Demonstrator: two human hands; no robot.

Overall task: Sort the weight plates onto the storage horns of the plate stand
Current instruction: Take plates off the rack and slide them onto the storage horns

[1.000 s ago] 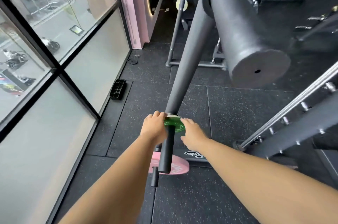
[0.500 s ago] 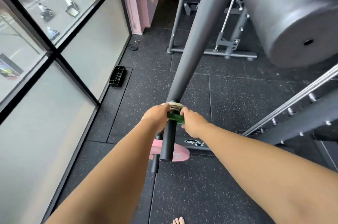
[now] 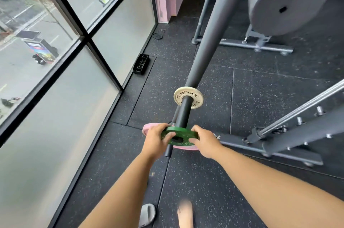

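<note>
L hand [image 3: 155, 141], R hand [image 3: 206, 143] grip green plate [image 3: 186, 133]; pink plate [image 3: 148, 128] mostly hidden.

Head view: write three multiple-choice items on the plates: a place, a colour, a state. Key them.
1. The white plate sits: A on the dark horn; B on the floor; C against the window.
2. The held plate is: A pink; B white; C green.
3. The left hand and right hand: A hang open; B both grip the green plate; C grip the horn.
Key: A, the horn runs through its hole; C, its green rim shows between the hands; B, each hand clasps one edge.
</note>
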